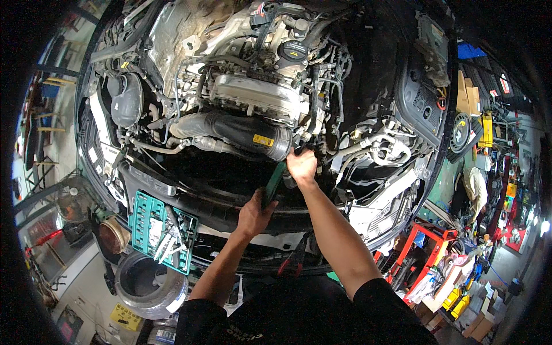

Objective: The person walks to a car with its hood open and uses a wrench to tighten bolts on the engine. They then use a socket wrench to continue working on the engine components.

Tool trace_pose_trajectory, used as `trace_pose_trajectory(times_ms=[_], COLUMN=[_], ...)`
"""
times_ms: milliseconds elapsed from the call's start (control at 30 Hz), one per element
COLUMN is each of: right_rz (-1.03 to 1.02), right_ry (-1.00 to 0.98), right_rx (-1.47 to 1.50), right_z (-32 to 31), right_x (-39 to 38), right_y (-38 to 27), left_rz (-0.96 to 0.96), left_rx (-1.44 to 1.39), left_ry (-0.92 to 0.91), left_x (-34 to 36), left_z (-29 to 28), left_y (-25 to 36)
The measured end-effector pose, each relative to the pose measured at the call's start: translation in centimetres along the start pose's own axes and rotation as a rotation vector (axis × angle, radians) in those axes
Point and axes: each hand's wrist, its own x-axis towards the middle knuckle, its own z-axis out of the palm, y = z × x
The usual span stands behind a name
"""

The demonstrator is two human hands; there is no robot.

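My left hand (255,216) is closed round the lower end of a long green bar-shaped tool (276,181), which slants up and right across the dark gap at the front of the engine bay. My right hand (303,166) is closed beside the open end of a black air intake hose (241,133) with a yellow label, close to the tool's upper end. What its fingers grip is hidden. Behind the hose sits the metal engine (256,95), with a black oil filler cap (294,52) above it.
A teal socket set case (138,221) lies open on the car's front edge at left, tools inside. Red-handled pliers (292,263) rest on the front edge before me. Tires (146,287) stand at lower left, a red cart (422,241) at right. Pipes (379,146) edge the bay.
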Motion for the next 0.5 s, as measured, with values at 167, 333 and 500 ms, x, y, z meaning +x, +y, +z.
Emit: trace_pose_trajectory(times_ms=[167,333,500], right_rz=[-0.155,0.018,-0.107], right_ry=[0.054,0.002,0.103], right_rx=[-0.063,-0.114,-0.078], right_z=[-0.3,-0.4,-0.3], right_x=[-1.0,-1.0,-0.6], right_y=[0.0,-0.8,-0.6], left_rz=[-0.003,0.002,0.014], left_rx=[0.034,0.067,0.167], left_ry=[-0.007,-0.015,-0.040], left_x=[-0.4,-0.4,-0.4], left_z=[0.6,0.4,0.2], left_y=[0.7,1.2,1.5])
